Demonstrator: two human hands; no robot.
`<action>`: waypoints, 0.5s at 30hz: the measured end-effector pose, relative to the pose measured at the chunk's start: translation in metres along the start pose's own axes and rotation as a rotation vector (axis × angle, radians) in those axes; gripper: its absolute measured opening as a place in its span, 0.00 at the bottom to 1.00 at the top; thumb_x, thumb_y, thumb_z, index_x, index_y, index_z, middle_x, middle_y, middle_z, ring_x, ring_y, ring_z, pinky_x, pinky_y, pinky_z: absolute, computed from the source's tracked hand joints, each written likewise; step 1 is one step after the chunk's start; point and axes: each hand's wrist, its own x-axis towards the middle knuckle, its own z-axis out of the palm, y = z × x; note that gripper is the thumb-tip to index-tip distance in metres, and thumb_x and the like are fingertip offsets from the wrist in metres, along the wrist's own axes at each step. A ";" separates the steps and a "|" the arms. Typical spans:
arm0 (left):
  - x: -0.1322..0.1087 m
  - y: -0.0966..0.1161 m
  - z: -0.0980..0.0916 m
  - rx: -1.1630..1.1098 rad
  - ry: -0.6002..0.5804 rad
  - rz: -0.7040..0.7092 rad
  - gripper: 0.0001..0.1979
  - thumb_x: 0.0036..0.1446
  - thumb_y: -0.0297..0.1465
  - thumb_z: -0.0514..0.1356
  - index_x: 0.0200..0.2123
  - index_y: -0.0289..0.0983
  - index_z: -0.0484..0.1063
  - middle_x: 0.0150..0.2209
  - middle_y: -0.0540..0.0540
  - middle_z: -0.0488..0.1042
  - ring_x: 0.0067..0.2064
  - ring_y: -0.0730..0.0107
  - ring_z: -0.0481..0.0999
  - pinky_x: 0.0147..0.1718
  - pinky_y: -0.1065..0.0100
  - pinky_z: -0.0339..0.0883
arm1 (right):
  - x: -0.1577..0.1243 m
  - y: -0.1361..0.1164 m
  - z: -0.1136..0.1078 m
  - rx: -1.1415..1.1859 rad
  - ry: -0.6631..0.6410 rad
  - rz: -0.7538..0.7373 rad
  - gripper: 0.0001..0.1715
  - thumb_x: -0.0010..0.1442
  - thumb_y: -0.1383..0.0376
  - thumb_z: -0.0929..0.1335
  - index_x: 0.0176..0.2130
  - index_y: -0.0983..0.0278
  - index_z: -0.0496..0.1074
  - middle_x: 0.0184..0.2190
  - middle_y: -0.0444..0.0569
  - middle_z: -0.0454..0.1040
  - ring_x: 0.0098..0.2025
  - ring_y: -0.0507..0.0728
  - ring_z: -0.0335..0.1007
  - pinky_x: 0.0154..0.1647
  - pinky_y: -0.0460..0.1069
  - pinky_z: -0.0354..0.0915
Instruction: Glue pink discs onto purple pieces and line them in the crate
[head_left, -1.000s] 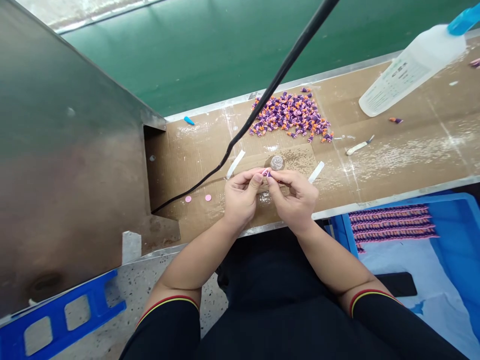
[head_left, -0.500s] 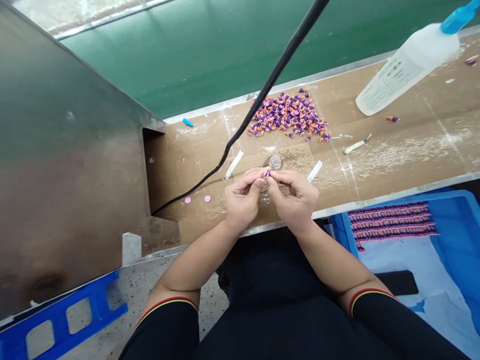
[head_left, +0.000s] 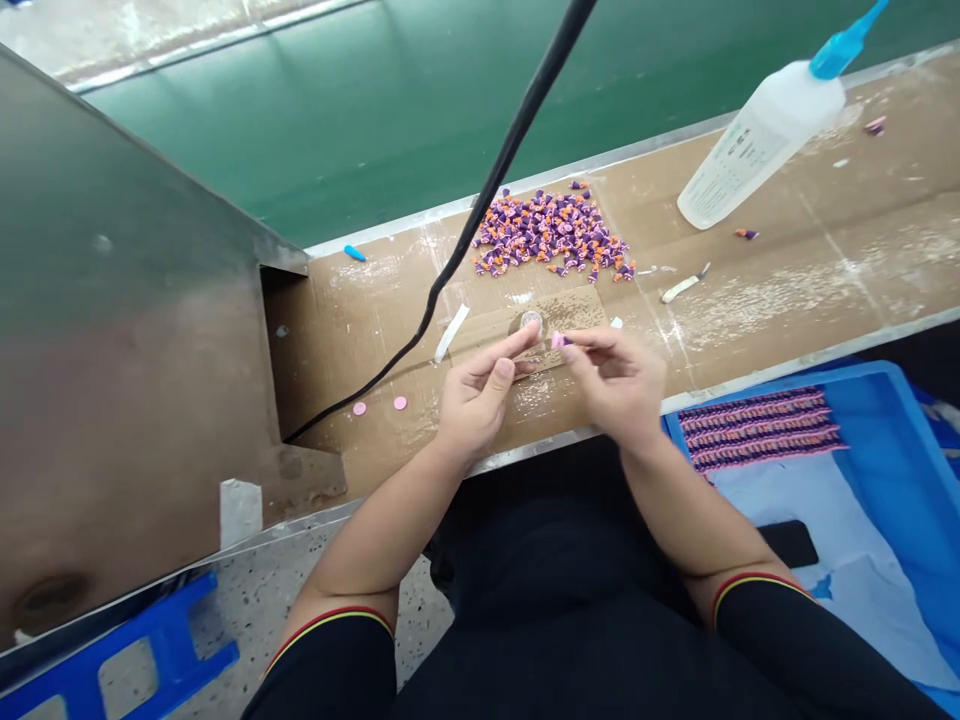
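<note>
My right hand pinches a small pink and purple piece between thumb and fingertips, above the bench. To its left, my left hand is apart from it, index finger stretched out and thumb raised, with nothing visible in it. Just beyond the left fingertips stands a small clear round container, partly hidden by the index finger. Farther back lies a heap of small purple, pink and orange pieces that look alike. Two flat pink discs rest on the cardboard left of my left hand.
A black cable hangs across the view. A white bottle with a blue nozzle and a small blade tool are to the right. Rows of pieces lie in a blue tray. A metal housing borders the left.
My hands, together on the small piece before, have separated. The right one has drawn rightward with the piece, while the left has let go and its fingers have straightened. The view has shifted slightly.
</note>
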 end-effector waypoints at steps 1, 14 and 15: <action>0.001 0.002 0.000 -0.025 0.000 -0.010 0.18 0.66 0.47 0.69 0.54 0.47 0.84 0.61 0.41 0.81 0.61 0.54 0.83 0.50 0.61 0.83 | 0.007 0.004 -0.017 -0.053 -0.017 0.031 0.06 0.67 0.62 0.74 0.44 0.59 0.83 0.40 0.48 0.86 0.38 0.56 0.84 0.40 0.52 0.82; 0.009 0.006 -0.003 0.003 0.163 -0.008 0.20 0.58 0.51 0.73 0.42 0.42 0.87 0.46 0.39 0.87 0.40 0.65 0.84 0.33 0.67 0.76 | 0.044 0.059 -0.123 -0.815 -0.543 -0.317 0.21 0.63 0.73 0.67 0.50 0.56 0.81 0.49 0.51 0.82 0.50 0.62 0.78 0.51 0.58 0.77; 0.011 0.005 -0.003 0.008 0.181 -0.001 0.20 0.57 0.52 0.74 0.41 0.42 0.87 0.44 0.39 0.87 0.38 0.66 0.83 0.33 0.68 0.76 | 0.043 0.059 -0.123 -0.776 -0.510 -0.303 0.25 0.63 0.73 0.67 0.55 0.56 0.80 0.52 0.52 0.81 0.52 0.62 0.78 0.52 0.59 0.77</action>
